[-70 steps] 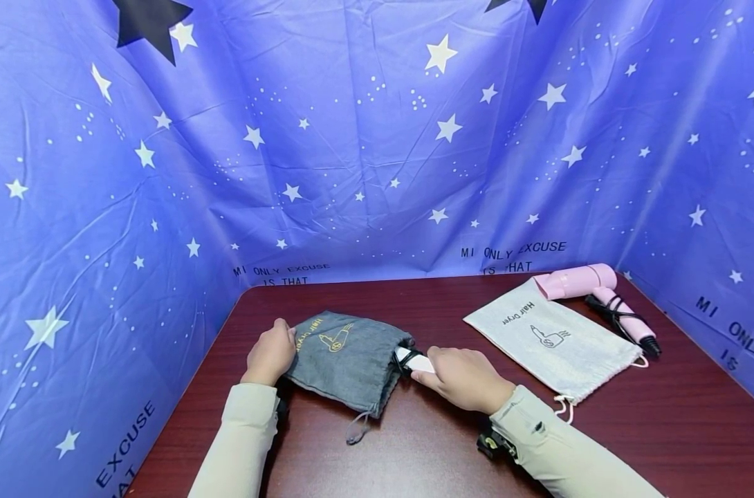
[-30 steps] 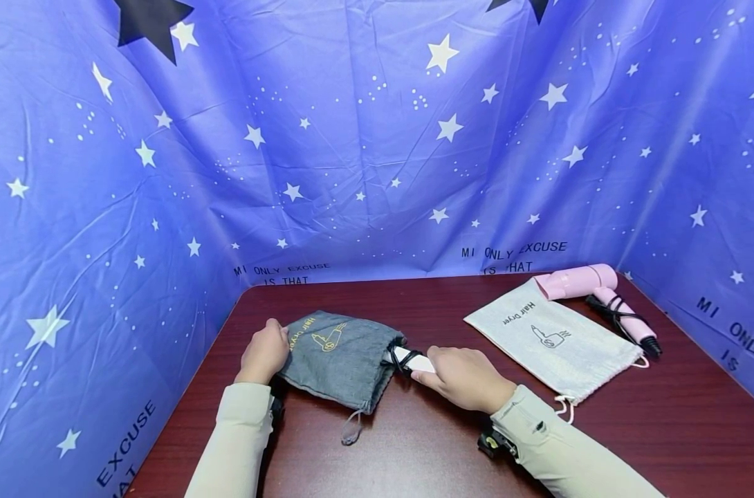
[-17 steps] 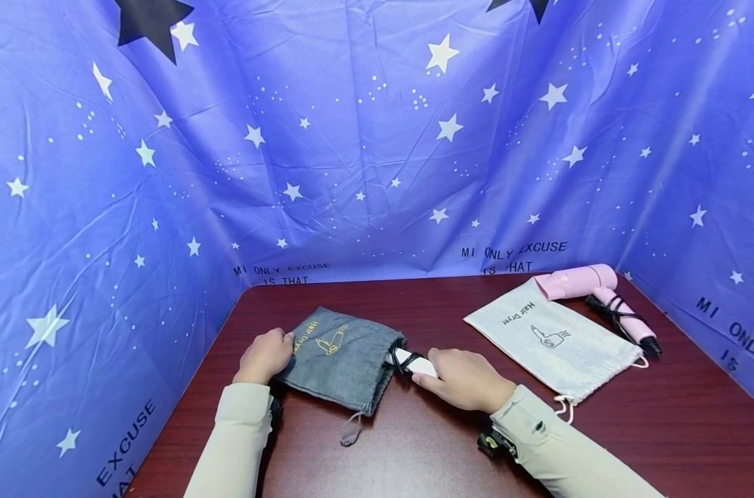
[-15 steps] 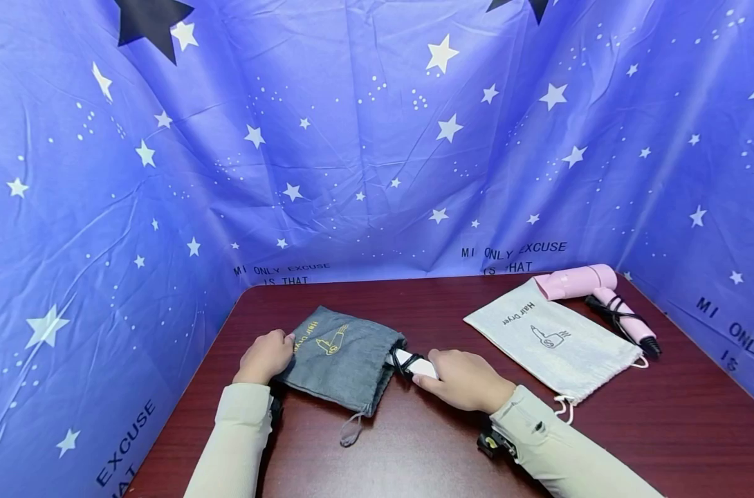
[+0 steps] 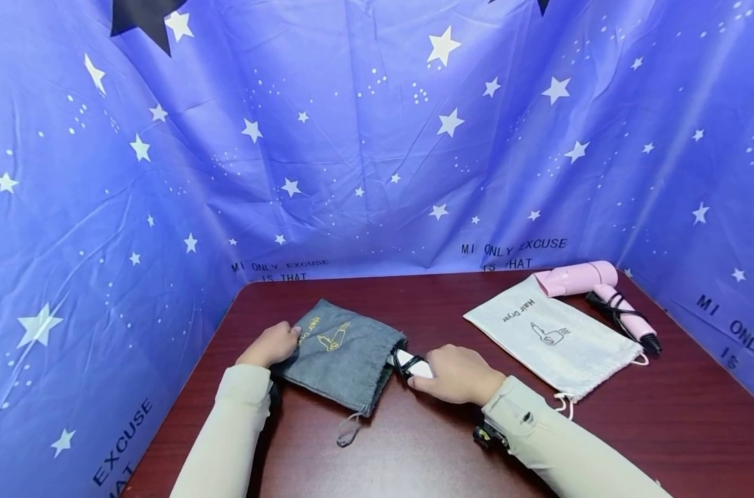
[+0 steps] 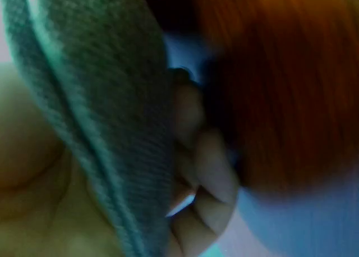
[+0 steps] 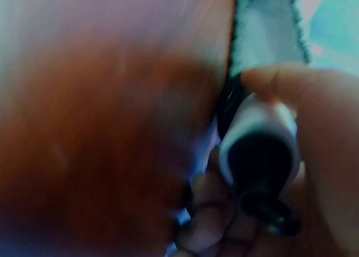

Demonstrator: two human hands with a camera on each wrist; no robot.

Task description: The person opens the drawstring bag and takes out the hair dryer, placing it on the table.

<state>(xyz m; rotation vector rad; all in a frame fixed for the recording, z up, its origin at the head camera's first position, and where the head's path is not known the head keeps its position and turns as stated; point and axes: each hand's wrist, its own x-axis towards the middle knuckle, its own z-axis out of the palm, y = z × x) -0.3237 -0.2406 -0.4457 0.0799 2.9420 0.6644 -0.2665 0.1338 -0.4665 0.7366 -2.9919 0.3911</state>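
Observation:
A grey drawstring bag (image 5: 346, 360) with yellow "Hair Dryer" print lies in the middle of the table in the head view. My left hand (image 5: 272, 344) grips its closed left corner; in the left wrist view the cloth (image 6: 106, 111) runs between thumb and fingers. Out of the bag's mouth, on the right, sticks a white hair dryer handle (image 5: 417, 366) wrapped in black cord. My right hand (image 5: 456, 373) is wrapped round that handle, whose dark end (image 7: 261, 159) shows in the right wrist view. The rest of the dryer is hidden inside the bag.
At the right of the dark red table (image 5: 389, 456) lies a white "Hair Dryer" bag (image 5: 548, 339). Behind it and partly under its edge area sits a pink hair dryer (image 5: 582, 278), its cord wound round the handle. Blue starry cloth (image 5: 352, 138) walls in the sides and back.
The grey bag has shifted slightly left and lies flatter. My left hand has shifted its hold at the corner a little. My right hand keeps its grip. The head view has tilted slightly.

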